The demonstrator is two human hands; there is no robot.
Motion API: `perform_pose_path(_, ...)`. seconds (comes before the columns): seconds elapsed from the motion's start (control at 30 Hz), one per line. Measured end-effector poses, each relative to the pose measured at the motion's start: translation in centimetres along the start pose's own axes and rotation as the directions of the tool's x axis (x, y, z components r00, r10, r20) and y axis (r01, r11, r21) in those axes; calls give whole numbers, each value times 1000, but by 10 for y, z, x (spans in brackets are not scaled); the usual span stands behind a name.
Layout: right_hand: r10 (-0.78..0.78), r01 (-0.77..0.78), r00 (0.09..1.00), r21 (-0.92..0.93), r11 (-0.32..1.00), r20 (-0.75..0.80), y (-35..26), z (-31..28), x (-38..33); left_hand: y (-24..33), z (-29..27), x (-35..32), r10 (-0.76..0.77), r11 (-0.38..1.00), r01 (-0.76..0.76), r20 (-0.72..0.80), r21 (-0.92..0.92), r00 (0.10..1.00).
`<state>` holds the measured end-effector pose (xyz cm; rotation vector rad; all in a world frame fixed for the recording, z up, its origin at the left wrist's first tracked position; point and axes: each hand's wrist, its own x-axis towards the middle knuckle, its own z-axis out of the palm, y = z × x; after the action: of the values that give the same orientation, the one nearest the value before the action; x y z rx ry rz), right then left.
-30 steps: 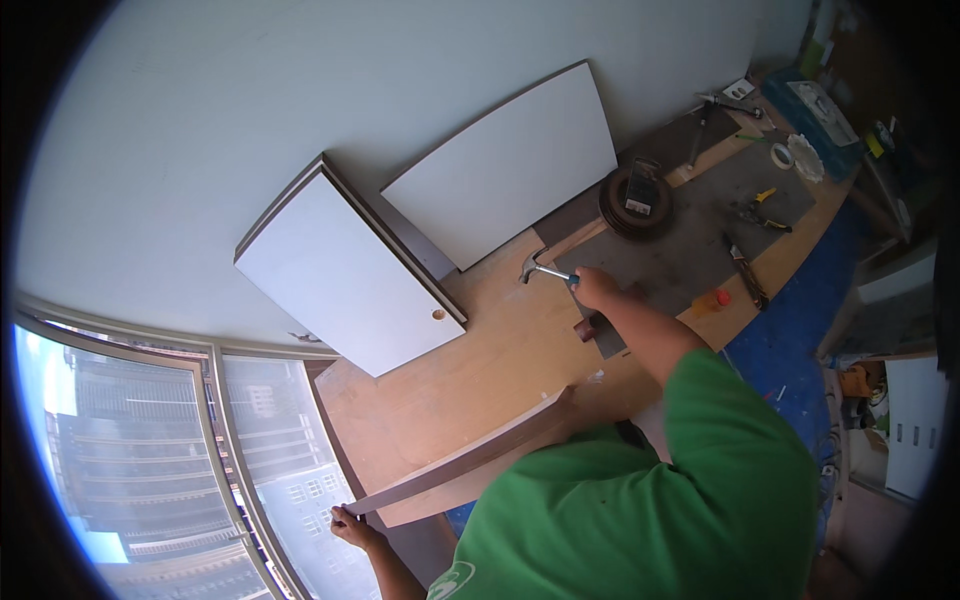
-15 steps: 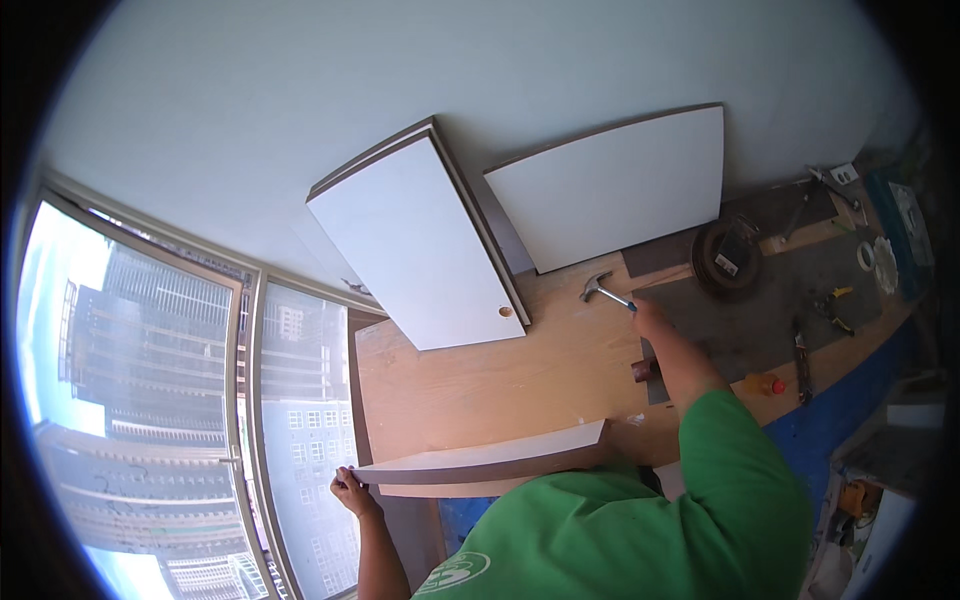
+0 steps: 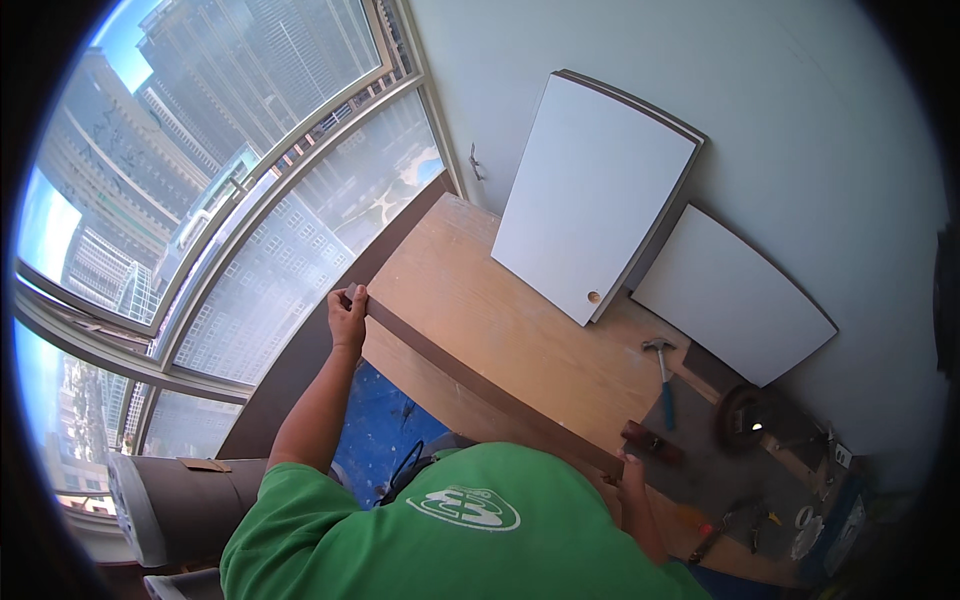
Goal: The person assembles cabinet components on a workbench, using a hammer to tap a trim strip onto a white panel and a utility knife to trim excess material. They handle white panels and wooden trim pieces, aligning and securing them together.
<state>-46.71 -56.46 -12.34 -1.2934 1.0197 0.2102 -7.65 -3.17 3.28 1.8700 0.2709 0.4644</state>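
A board (image 3: 480, 384) with a brown edge stands close to my body, along the near side of the wooden tabletop (image 3: 500, 330). My left hand (image 3: 347, 318) closes on its far left end, thumb up. At the opposite end, my right hand (image 3: 632, 490) grips the corner; part of those fingers is hidden. Beyond the right hand lies a claw hammer (image 3: 667, 400) with a blue handle, untouched. Next to it is a dark reddish-brown block-like object (image 3: 652, 440).
Two white panels stacked together (image 3: 600, 185) and another white panel (image 3: 735, 300) lean on the wall. A dark roll (image 3: 740, 415), pliers (image 3: 757, 530) and a red-capped bottle (image 3: 700, 522) sit at the right. Windows (image 3: 300, 230) and a large brown roll (image 3: 200, 505) are at the left.
My right hand has let go of the hammer, which now lies on the tabletop, and has taken the board's right end. My left hand keeps its end. The view has turned.
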Motion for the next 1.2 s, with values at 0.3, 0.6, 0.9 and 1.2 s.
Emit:
perform_pose_path(0.3, 284, -587, 754, 413, 696, 592, -39, 24, -22, 12, -27, -11, -82, 997, 80, 73, 23, 994)
perform_pose_path(0.6, 246, -254, 936, -1, 967, 252, -2, 63, -8, -15, -81, 15, -557, 651, 616, 271, -445, 785)
perform_pose_path(0.9, 261, -266, 964, -139, 954, -49, 7, 74, -41, -113, -68, 80, -626, 440, 749, 767, 495, -140)
perform_pose_path(1.2, 18, -23, 1000, 182, 983, 26, -78, 92, -92, -55, -32, 138, -503, 766, 409, 858, 496, -99)
